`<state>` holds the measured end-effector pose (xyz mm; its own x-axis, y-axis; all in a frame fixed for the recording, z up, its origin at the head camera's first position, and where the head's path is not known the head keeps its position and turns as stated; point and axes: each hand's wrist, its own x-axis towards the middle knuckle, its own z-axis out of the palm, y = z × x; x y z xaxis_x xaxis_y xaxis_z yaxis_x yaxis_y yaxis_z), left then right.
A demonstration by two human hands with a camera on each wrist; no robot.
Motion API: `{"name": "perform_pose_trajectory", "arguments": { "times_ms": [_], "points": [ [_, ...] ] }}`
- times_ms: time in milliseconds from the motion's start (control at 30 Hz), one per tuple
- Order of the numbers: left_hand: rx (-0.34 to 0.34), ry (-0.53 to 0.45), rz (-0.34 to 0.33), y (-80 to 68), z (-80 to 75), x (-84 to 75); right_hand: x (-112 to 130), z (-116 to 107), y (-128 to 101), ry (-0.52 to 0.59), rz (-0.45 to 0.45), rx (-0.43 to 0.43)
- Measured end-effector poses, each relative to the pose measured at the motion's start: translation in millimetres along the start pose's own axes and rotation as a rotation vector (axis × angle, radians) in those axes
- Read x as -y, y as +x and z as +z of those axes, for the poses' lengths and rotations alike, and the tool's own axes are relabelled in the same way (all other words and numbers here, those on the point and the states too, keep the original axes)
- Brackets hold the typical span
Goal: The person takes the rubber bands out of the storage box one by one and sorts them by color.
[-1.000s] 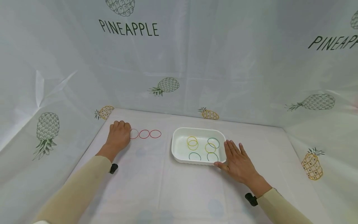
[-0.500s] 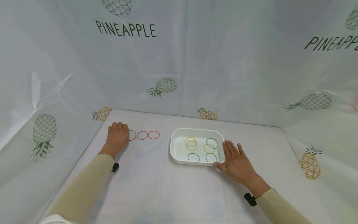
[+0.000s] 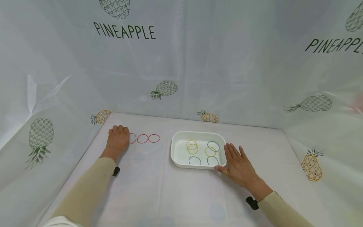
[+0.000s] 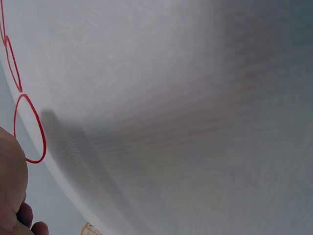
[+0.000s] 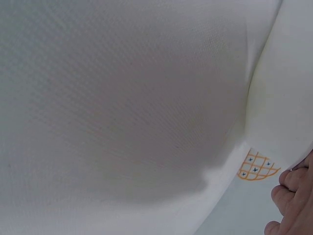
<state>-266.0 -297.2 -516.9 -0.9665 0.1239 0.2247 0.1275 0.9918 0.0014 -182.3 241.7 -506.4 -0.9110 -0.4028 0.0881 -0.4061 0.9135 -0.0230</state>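
Three red rubber bands lie in a row at the back left of the table in the head view, the right one (image 3: 154, 138) and the middle one (image 3: 142, 138) nearly touching. At the row's left end, the curled fingers of my left hand (image 3: 117, 140) pinch the edge of the third red rubber band (image 4: 30, 128), partly hidden by the hand. My right hand (image 3: 241, 168) rests with straight fingers along the right side of a white plastic tray (image 3: 177, 135), its thumb at the front corner. Inside lie yellow rubber bands (image 3: 191, 140) and green rubber bands (image 3: 194, 157).
A white cloth (image 3: 170, 195) covers the table. Behind it and along both sides hang pale sheets (image 3: 227, 63) printed with pineapples. In the right wrist view, the tray's wall (image 5: 283, 88) fills the upper right.
The head view has shifted slightly, so everything sits a little further left and lower. Both hands, the tray and the bands keep their places relative to one another.
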Motion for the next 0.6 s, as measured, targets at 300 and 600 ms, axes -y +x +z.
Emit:
{"name": "perform_pose_trajectory", "arguments": {
  "times_ms": [300,600],
  "points": [
    [0.012,0.007,-0.016,1.3,7.6,2.9,0.0,-0.2,-1.1,-0.003,-0.003,0.005],
    [-0.026,-0.009,-0.008,6.2,14.0,3.6,0.0,-0.5,-1.6,-0.010,-0.007,-0.001]
  ]
}}
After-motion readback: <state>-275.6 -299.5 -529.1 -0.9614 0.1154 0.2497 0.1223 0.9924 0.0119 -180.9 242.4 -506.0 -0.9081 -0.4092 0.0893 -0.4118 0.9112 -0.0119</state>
